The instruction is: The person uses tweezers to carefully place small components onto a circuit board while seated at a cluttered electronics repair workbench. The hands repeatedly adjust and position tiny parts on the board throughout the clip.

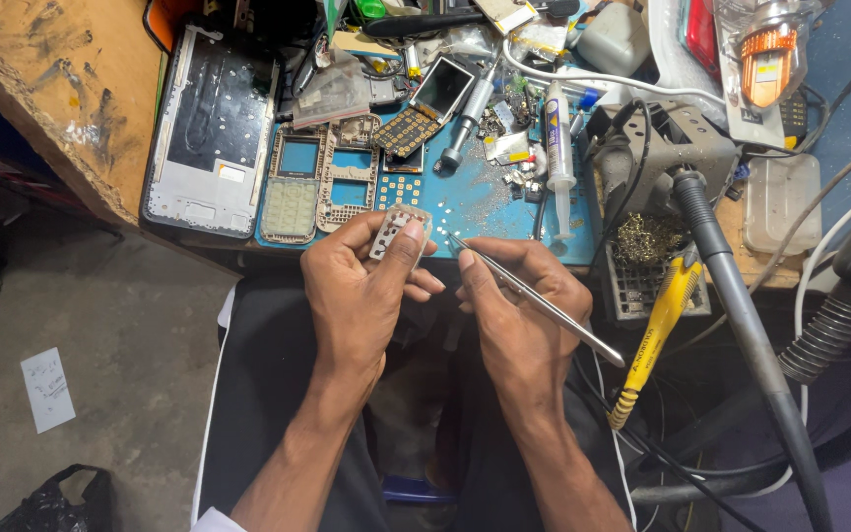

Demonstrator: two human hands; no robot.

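A: Both hands up in front of the bench edge — the left hand (361,286) has a small perforated keypad plate (393,232) pinched between thumb and fingertips, tilted up toward the camera.

B: And the right hand (519,305) is closed around the tweezers (529,293), gripped like a pen. Long axis runs from lower right, out past the knuckles, up and left to the tip.

A: That tip is the story. It sits just right of the plate, near its edge, pointing at it — touching or not, I can't tell from here.

B: So the plate lies up and to the left of the right hand, straight along the tweezers' line. The left hand already has it; the right is merely near.

A: Behind them, the blue mat (475,202) carries phone frames (319,182), loose bits, a white tube (557,148). A yellow-handled tool (654,335) hangs off to the right, well apart from both hands.
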